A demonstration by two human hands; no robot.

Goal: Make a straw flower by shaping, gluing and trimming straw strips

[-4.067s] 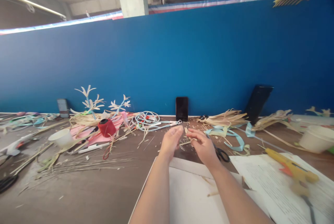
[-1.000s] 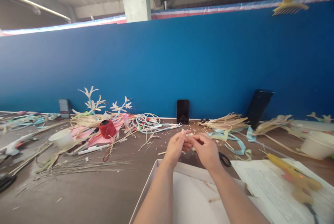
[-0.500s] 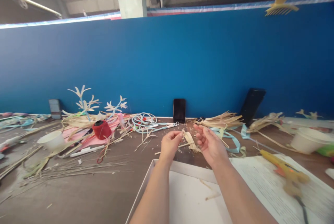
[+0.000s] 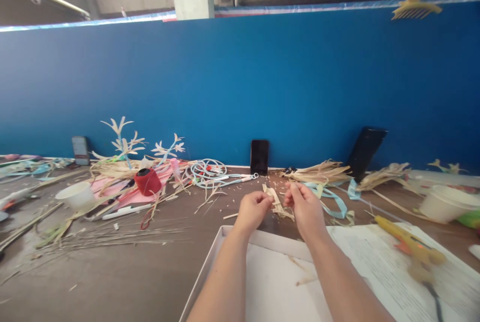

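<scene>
My left hand (image 4: pixel 255 212) is closed in a pinch above the far edge of a white box (image 4: pixel 273 240). Level with it, a short way to the right, my right hand (image 4: pixel 305 209) also pinches thumb and fingers together. Whatever either hand grips is too small or hidden to make out. Pale dried husk strips (image 4: pixel 277 202) lie on the table behind and between the hands. A few thin pale pieces (image 4: pixel 305 277) rest inside the box, between my forearms.
A yellow glue gun (image 4: pixel 408 242) lies on printed paper (image 4: pixel 375 262) at right. Leftward are a red thread spool (image 4: pixel 148 182), a white cup (image 4: pixel 76 197), thin sticks (image 4: pixel 123 242) and husk flowers (image 4: pixel 127 147). A phone (image 4: pixel 259 157) leans on the blue partition (image 4: pixel 240 87).
My right hand has turned and its fingers have closed from a looser, more open pose. The left hand has shifted slightly right and down, still pinched. The camera view has moved slightly.
</scene>
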